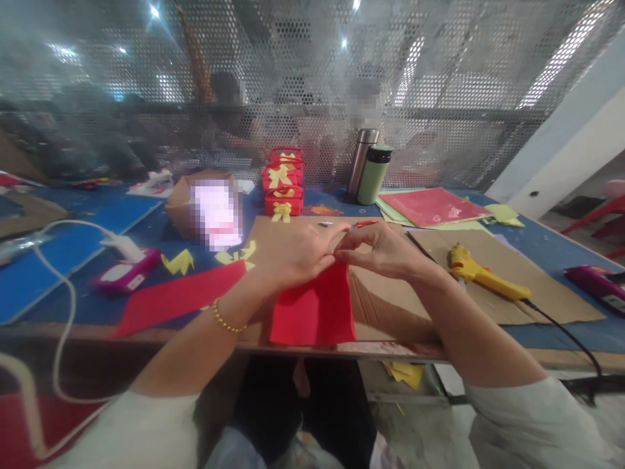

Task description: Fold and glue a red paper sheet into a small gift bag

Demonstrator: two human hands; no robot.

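A red felt piece (pixel 312 309) lies on the brown cardboard (pixel 390 286), its near end at the table's front edge. Both my hands meet at its far end. My left hand (pixel 307 251) has its fingers closed on that end. Thumb and fingers of my right hand (pixel 378 247) pinch the far right corner beside it. Just beyond the fingertips lie a red pen (pixel 364 224) and a silver-tipped one (pixel 325 224). Under my left forearm a second, long red felt strip (pixel 180 293) stretches to the left.
Small red felt baskets with yellow bows (pixel 283 195) stand in a row at the back. A yellow glue gun (pixel 488 277) rests on cardboard at right, its cord hanging over the edge. Bottles (pixel 375 176), a phone (pixel 217 215) on a box and yellow scraps (pixel 178 262) lie around.
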